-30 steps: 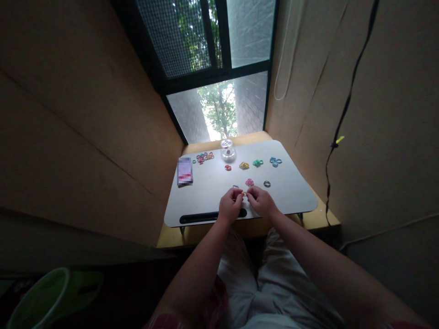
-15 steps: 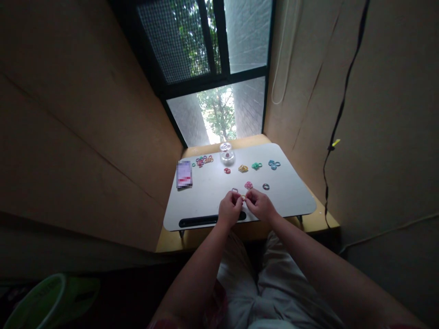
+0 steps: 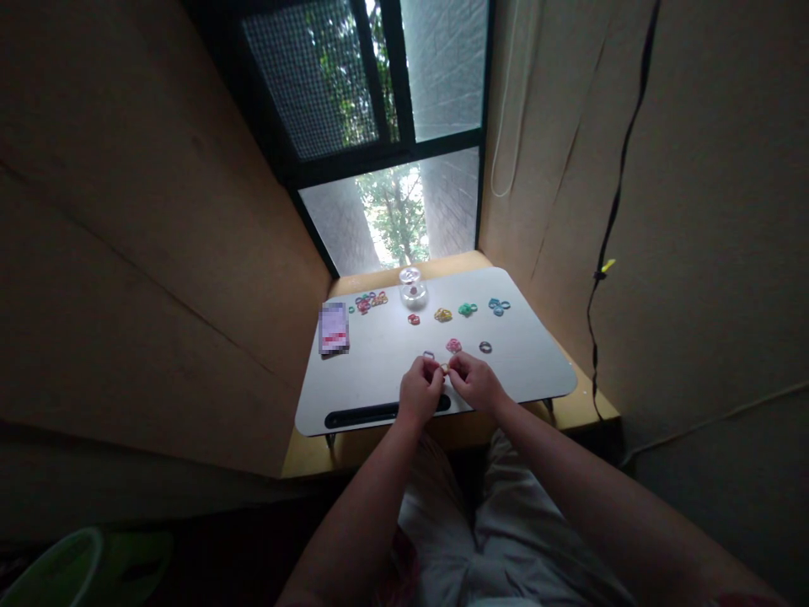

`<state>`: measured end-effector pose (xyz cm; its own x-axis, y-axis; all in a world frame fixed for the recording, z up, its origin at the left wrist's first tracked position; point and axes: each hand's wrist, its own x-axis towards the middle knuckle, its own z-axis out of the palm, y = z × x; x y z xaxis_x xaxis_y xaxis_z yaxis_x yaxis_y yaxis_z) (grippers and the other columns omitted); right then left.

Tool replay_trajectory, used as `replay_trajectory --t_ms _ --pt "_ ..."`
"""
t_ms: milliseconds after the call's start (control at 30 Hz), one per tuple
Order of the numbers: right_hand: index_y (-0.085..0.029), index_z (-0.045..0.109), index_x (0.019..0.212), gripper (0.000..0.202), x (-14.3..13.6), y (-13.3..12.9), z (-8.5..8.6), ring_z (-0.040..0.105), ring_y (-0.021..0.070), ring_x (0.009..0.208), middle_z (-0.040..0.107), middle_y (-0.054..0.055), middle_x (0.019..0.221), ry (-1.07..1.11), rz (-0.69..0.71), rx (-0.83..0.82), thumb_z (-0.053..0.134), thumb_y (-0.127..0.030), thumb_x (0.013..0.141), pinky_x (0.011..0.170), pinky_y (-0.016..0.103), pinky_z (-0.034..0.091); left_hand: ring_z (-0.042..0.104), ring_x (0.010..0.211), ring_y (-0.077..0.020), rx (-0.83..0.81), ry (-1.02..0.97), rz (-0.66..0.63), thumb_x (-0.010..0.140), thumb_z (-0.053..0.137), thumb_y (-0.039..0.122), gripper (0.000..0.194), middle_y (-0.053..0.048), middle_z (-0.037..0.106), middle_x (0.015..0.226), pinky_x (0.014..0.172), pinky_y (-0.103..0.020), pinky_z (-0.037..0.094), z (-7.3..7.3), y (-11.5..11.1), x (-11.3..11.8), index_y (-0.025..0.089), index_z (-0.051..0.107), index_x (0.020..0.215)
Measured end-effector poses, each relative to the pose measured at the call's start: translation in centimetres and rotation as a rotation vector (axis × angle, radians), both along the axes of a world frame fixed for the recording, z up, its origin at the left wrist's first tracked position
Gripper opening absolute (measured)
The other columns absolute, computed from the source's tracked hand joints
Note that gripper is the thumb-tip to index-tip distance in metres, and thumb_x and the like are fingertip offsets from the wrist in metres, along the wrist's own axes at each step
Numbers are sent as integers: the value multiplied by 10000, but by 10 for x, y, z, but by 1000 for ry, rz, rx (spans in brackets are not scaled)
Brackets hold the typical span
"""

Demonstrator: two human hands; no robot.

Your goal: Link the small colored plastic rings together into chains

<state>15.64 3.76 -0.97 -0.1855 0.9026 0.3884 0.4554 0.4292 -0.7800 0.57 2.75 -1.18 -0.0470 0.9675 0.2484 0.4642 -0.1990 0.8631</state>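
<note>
Over the near part of the white lap table (image 3: 372,367), my left hand (image 3: 420,391) and my right hand (image 3: 473,379) meet with fingertips pinched on a small yellowish hair tie (image 3: 445,367). Just beyond my left fingers lies a pale purple hair tie (image 3: 428,354). Pink hair ties (image 3: 453,346) form a little pile past my fingertips, with a dark grey one (image 3: 485,346) to its right. Farther back, small piles run left to right: red (image 3: 414,319), yellow (image 3: 443,314), green (image 3: 467,309) and blue (image 3: 499,307).
A mixed-colour pile (image 3: 370,302) lies at the table's back left, near a blurred purple packet (image 3: 334,327). A clear round container (image 3: 413,292) stands open at the back. A black slot (image 3: 360,414) runs along the front edge. Walls flank both sides, with a window behind.
My view has shifted slightly, so the table sits a little lower and further left. Both hands stay together on the yellowish hair tie, and the piles remain in place.
</note>
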Motion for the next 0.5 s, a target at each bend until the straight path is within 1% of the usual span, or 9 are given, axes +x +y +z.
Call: replay_trajectory --t_ms 233,500 --pt "-212 542 741 82 -1 0 0 507 133 570 564 -16 637 7 -13 -7 527 -242 816 556 241 399 565 610 -116 4 63 -28 818 591 284 81 30 618 687 606 -228 409 3 -1 -1 203 593 816" --pt "-209 539 741 79 0 0 -1 506 130 553 560 -19 631 22 -6 -9 527 -248 808 551 244 388 534 587 -107 3 43 -62 819 579 281 88 38 595 658 578 -218 387 5 -2 -1 200 598 792"
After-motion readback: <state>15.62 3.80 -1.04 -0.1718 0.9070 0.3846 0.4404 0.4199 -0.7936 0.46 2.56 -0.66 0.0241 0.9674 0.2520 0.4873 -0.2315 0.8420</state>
